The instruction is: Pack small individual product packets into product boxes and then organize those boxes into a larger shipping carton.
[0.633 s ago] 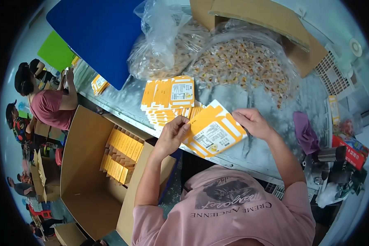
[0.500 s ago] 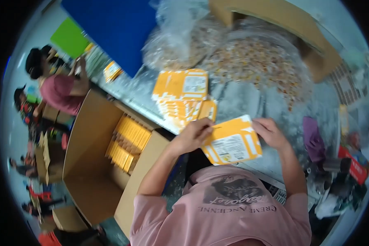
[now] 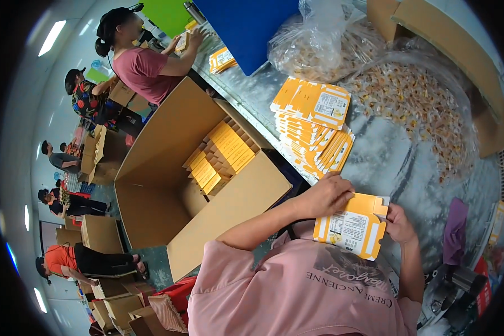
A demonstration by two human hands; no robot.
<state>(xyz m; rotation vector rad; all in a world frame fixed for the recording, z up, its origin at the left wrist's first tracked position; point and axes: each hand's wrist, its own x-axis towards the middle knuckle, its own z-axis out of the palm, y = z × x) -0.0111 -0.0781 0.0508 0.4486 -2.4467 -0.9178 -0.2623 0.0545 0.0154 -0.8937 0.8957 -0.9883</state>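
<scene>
Yellow-and-white carton (image 3: 350,228) is positioned at five o'clock from the left hand (image 3: 327,196), whose fingers pinch its upper edge, and at nine o'clock from the right hand (image 3: 401,225), which grips its right side, with stacked cartons (image 3: 311,130) at twelve o'clock from the left hand.

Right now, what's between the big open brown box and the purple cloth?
In the head view, going from the brown box: the left hand, yellow carton and right hand, then a strip of table before the purple cloth.
</scene>
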